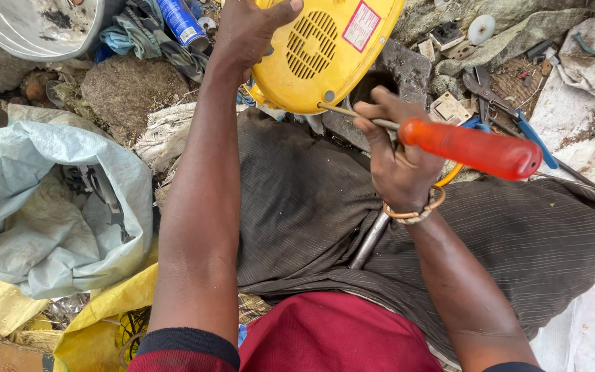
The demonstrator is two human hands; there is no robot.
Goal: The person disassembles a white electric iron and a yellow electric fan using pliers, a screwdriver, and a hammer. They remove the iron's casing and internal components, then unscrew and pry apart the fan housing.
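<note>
Your right hand [397, 162] is closest to the lens, fingers curled tight around a screwdriver [449, 143] with an orange handle; its metal shaft runs out from your fingertips to a screw at the lower edge of the yellow appliance casing [325, 52]. Your left hand [249, 27] grips that casing's far left rim, thumb laid over the top beside the round vent grille. Beyond your right knuckles lie blue-handled pliers [500, 114] on the rubble. Left of your left forearm sits a pale plastic sack [43, 207].
</note>
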